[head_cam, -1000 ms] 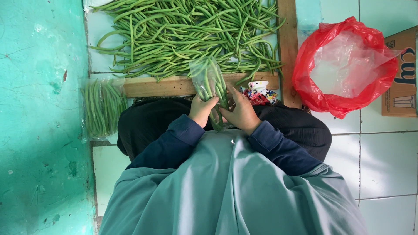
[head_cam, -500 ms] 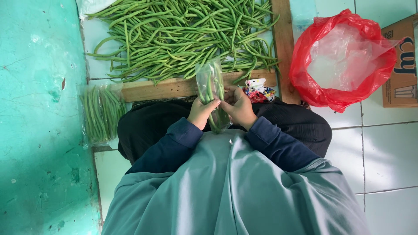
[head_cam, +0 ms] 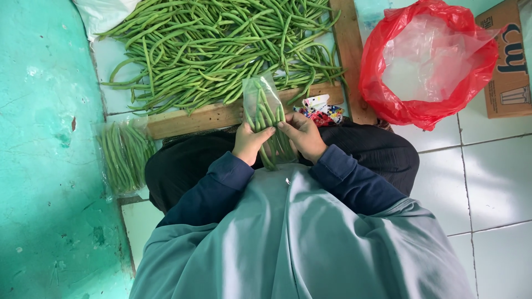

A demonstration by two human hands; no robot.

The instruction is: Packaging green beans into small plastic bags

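Observation:
Both my hands hold a small clear plastic bag of green beans (head_cam: 265, 113) upright over my lap. My left hand (head_cam: 250, 142) grips its left side and my right hand (head_cam: 302, 134) grips its right side, fingertips meeting on the beans. Some bean ends stick out below my hands. Just beyond lies a big loose heap of green beans (head_cam: 216, 47) inside a wooden frame (head_cam: 213, 115).
A filled clear bag of beans (head_cam: 123, 156) lies at my left by the turquoise wall (head_cam: 44, 166). A red plastic bag (head_cam: 429, 61) with clear plastic inside sits right, beside a cardboard box (head_cam: 507, 66). A small patterned packet (head_cam: 321, 109) rests by the frame. White tiles lie at the right.
The bag of beans stays in both hands, now held a bit more upright with my fingers closed around its middle. The view has shifted slightly.

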